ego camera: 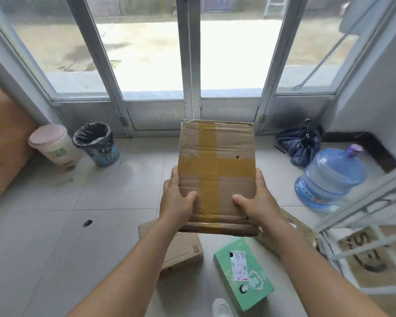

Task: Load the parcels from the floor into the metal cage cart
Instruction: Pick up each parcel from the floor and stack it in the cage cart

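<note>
Held flat brown cardboard parcel with yellow tape cross (216,177) between left hand (177,202) and right hand (257,202), pressed on opposite sides, probably for carrying to white metal cage cart (361,225).

**Strong backlight from the doors, soft detail throughout**

Daylight pours through the glass doors (192,53), and the ground outside burns out to near white. The tiled floor (44,236) catches a pale sheen near the doors, with only weak, diffuse shadows. The whole picture is slightly soft and smeared. Wide-angle distortion bends the door frames outward, and the metal cage cart (364,225) at the right edge looks blurred.
</note>
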Available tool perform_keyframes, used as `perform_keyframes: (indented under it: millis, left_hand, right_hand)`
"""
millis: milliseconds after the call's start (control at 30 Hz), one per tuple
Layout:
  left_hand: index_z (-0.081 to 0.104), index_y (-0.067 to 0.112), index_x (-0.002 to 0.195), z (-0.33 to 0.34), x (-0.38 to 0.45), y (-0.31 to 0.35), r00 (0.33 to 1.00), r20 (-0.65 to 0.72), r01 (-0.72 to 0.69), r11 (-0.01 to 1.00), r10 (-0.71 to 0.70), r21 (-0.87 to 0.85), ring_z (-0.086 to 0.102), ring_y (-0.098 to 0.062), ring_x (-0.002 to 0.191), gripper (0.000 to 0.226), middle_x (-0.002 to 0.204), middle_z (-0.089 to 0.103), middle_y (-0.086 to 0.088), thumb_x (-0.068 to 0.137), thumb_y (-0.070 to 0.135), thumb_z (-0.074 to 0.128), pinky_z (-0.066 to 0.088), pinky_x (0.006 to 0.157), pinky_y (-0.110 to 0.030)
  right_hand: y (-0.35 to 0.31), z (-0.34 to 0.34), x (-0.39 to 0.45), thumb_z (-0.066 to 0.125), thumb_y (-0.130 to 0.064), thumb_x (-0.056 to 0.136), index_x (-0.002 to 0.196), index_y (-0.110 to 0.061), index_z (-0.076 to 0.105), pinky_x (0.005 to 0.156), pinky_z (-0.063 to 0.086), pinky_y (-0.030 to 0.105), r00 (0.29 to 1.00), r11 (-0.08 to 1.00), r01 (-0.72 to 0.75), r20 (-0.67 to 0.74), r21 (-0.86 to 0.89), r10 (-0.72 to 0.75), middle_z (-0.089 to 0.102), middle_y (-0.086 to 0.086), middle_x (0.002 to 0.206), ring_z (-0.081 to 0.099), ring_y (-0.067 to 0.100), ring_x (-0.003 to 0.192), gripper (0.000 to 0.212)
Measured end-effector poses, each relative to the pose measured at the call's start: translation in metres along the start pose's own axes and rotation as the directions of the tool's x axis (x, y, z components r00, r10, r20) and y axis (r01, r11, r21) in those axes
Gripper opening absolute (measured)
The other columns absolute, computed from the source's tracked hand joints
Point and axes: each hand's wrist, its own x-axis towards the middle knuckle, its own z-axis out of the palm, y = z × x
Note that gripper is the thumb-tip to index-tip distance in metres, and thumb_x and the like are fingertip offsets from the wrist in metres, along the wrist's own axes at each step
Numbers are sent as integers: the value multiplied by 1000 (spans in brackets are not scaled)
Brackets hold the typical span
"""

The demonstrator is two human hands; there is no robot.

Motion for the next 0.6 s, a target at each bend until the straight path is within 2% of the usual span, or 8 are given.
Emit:
perform_keyframes:
  millis: [67,100,167,233,433,500,600]
  left_hand:
    - [12,33,152,-1,-16,28,997,14,-77,997,77,3,42,-12,109,75,128,36,3,95,18,58,47,71,-18]
    - [13,32,152,0,-24,42,994,22,-111,994,111,-5,43,-13,111,76,126,36,5,94,17,59,50,74,-22]
    - [13,33,153,3,-39,71,983,38,-179,984,180,-21,45,-15,113,79,126,38,4,92,17,61,51,92,-33]
    - [14,33,154,10,-54,100,967,64,-244,969,245,-35,45,-14,112,81,128,39,1,91,17,62,47,99,-36]
    - [15,32,154,45,-101,185,888,138,-430,898,439,-90,43,-14,114,82,130,39,1,90,16,63,40,98,-31]
    - [16,33,153,60,-116,211,852,168,-482,869,495,-113,45,-13,111,82,130,41,2,89,16,64,42,99,-33]
    - [14,39,152,87,-138,250,799,224,-537,830,558,-150,56,-15,103,84,128,48,2,88,18,64,49,97,-41]
  right_hand:
    - [-7,-29,-24,68,-28,86,150,-41,7,99,48,48,998,999,21,-60,39,-19,49,-2,138,54,25,116,90]
    - [-10,-44,-36,68,-27,86,149,-40,9,98,48,48,995,998,36,-94,52,-31,49,-1,137,54,25,116,88]
    - [-14,-75,-58,69,-27,86,151,-37,8,100,47,47,986,997,52,-163,62,-41,48,1,139,53,25,119,89]
    - [-15,-107,-79,69,-28,86,154,-34,1,103,45,46,972,996,51,-234,74,-33,45,2,144,50,25,123,96]
    - [-6,-197,-141,67,-32,87,154,-35,-4,104,43,43,901,994,63,-434,88,-19,38,0,152,47,23,129,97]
    - [-1,-226,-161,65,-33,89,154,-35,-5,106,40,40,867,995,61,-498,76,-15,29,-1,157,41,22,135,95]
    - [12,-267,-188,64,-35,90,153,-37,-6,101,39,34,817,995,64,-577,81,-6,20,-5,160,36,21,139,94]
